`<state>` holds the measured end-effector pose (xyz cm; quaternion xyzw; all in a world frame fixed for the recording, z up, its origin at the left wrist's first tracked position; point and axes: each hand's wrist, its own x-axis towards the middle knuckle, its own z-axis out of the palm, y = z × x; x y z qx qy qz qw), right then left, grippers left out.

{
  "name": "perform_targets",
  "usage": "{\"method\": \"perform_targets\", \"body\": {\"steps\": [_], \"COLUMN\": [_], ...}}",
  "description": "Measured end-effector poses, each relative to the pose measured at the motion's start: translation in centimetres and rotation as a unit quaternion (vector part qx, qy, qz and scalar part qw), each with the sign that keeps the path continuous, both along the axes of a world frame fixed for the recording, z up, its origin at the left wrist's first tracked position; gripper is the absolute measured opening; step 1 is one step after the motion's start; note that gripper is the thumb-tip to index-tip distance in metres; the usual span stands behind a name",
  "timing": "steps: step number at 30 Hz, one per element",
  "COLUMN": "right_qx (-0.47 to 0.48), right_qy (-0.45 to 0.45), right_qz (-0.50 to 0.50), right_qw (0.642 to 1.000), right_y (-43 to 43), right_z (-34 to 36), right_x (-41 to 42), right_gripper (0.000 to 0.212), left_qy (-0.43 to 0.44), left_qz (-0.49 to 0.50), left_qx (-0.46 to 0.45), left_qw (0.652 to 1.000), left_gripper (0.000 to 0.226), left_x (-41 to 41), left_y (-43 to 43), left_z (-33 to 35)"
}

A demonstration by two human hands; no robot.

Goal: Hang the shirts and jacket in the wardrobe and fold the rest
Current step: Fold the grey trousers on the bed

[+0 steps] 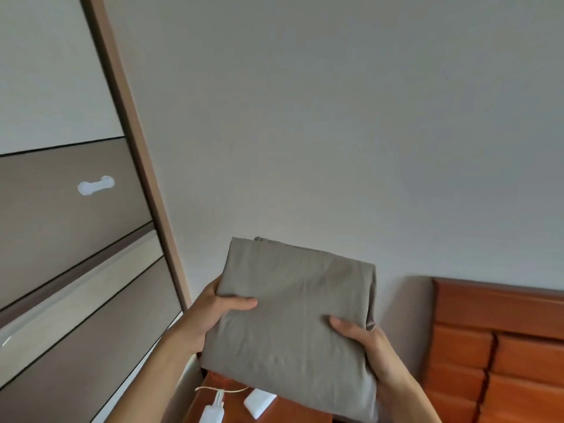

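Wall (335,117): plain pale grey, fills most of the head view.

Wardrobe (61,239): left side of the view, taupe and pale panels separated by dark lines, with a light brown frame edge running diagonally beside the wall. Doors appear closed. A white bone-shaped fitting (96,185) sits on one taupe panel.

Headboard (503,346): reddish-orange wood with raised panels, lower right, against the wall.

Folded cloth (293,315): grey-beige fabric folded into a thick, roughly rectangular stack of several layers. Type of garment cannot be told. It is held up in the air between both hands, in front of the wall, right of the wardrobe and left of the headboard. Its lower edge overlaps the items below.

Left hand (210,315): grips the cloth's left edge, thumb lying across the top face, fingers hidden underneath.

Right hand (369,349): grips the cloth's lower right side, thumb on top, fingers hidden behind the fabric.

Bedside table (225,389): orange-brown wooden top, only partly visible beneath the cloth.

On the table: a white adapter block (259,403), a white plug (213,407) and a thin beige cord (225,391) crossing above the plug.
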<state>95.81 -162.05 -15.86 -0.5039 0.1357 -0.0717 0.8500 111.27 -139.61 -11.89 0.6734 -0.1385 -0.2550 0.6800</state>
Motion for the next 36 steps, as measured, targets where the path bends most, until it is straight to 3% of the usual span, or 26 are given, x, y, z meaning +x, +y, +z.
{"method": "perform_targets", "body": {"steps": [7, 14, 19, 24, 27, 30, 32, 34, 36], "right_qx": [-0.011, -0.033, -0.061, -0.066, -0.057, -0.056, -0.061, -0.065, -0.067], "right_qy": [-0.031, -0.036, -0.041, -0.034, -0.035, -0.032, -0.033, -0.032, -0.023], "right_qz": [0.064, 0.086, 0.075, 0.054, 0.043, 0.021, 0.015, 0.011, 0.008], "right_qw": [0.997, 0.995, 0.994, 0.996, 0.997, 0.998, 0.997, 0.997, 0.997], "right_y": [10.6, 15.1, 14.8, 13.6, 12.7, 11.5, 10.8, 10.4, 10.1], "right_z": [2.3, 4.5, 5.4, 4.5, 3.8, 3.5, 3.2, 2.7, 2.2], "right_x": [10.6, 18.8, 23.7, 29.4, 33.0, 36.7, 39.0, 41.0, 42.7], "right_gripper": [0.040, 0.039, 0.036, 0.036, 0.033, 0.030, 0.031, 0.030, 0.031], "left_qy": [0.011, -0.011, -0.084, -0.209, -0.292, -0.377, -0.489, -0.607, -0.626], "left_qz": [0.065, 0.123, 0.194, 0.283, 0.317, 0.337, 0.320, 0.250, 0.156], "left_qx": [-0.018, -0.043, -0.049, 0.049, 0.164, 0.327, 0.379, 0.463, 0.592], "left_qw": [0.998, 0.991, 0.976, 0.935, 0.887, 0.798, 0.718, 0.596, 0.483], "left_gripper": [0.049, 0.044, 0.034, 0.015, 0.028, 0.042, 0.039, 0.028, 0.022], "left_x": [6.5, 12.7, 16.9, 22.3, 26.1, 31.3, 35.3, 40.3, 44.5], "left_y": [12.4, 17.5, 16.7, 14.4, 12.9, 12.1, 12.0, 12.6, 13.0], "left_z": [1.6, 3.0, 2.1, 0.4, -0.1, 0.1, 0.6, 0.8, 1.5]}}
